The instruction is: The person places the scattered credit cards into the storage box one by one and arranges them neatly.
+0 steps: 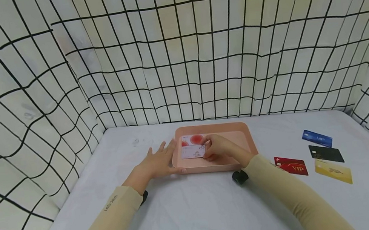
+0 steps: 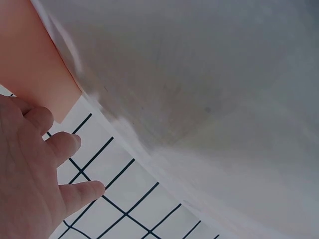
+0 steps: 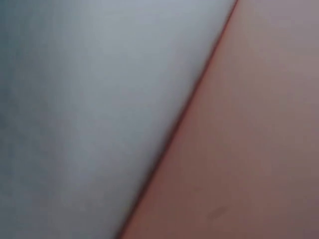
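Observation:
A shallow pink tray point(image 1: 211, 127) lies near the back of the table. Inside it at the left is a pale pink-white card point(image 1: 192, 152); a white card with red circles point(image 1: 195, 139) lies directly behind it. My right hand point(image 1: 221, 146) reaches into the tray and pinches the pale card at its right edge. Fingers spread, my left hand point(image 1: 158, 164) rests against the tray's left side, also visible in the left wrist view, where the hand point(image 2: 25, 164) touches the tray wall point(image 2: 35, 59). Only blurred tray surface point(image 3: 239, 149) and white cloth appear in the right wrist view.
To the right on the white-covered table point(image 1: 195, 208) lie a blue VIP card point(image 1: 317, 138), a black card point(image 1: 326, 153), a gold card point(image 1: 333, 171) and a red VIP card point(image 1: 291, 166). White walls with black netting point(image 1: 198, 60) stand behind and at both sides.

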Available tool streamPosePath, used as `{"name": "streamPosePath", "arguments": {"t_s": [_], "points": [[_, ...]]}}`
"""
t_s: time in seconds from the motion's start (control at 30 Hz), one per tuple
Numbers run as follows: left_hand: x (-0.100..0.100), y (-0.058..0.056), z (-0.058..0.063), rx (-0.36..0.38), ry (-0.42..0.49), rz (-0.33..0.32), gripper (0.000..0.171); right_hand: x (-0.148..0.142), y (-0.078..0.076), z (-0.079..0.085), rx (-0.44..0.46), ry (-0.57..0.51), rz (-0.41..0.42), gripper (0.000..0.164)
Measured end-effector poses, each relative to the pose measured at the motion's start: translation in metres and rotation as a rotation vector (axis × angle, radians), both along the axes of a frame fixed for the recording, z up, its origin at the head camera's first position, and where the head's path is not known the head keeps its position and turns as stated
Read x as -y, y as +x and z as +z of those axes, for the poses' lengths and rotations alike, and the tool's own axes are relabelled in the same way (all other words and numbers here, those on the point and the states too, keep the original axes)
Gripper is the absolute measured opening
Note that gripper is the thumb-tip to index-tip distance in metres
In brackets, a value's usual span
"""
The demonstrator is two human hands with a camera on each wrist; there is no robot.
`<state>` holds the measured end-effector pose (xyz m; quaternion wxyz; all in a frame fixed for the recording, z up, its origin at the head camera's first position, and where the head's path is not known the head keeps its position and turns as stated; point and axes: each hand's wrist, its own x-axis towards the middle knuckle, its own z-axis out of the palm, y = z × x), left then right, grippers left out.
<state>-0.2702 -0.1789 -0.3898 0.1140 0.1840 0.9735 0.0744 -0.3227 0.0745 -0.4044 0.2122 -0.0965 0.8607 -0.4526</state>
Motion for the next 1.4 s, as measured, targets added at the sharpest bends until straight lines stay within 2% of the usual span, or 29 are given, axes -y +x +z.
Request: {"name": "streamPosePath", "arguments": {"t_s": [0.6, 1.2, 1.4], "points": [[-0.002, 0.001, 0.004, -0.001, 0.001, -0.015, 0.119, 0.001, 0.002, 0.004, 0.044, -0.011, -0.023, 0.047], [-0.002, 0.000, 0.005, 0.004, -0.002, -0.012, 0.118, 0.001, 0.001, 0.006, 0.053, 0.002, -0.037, 0.057], [-0.002, 0.001, 0.006, 0.019, 0.006, -0.013, 0.119, -0.004, 0.005, 0.012, 0.017, -0.004, 0.032, 0.050]]}}
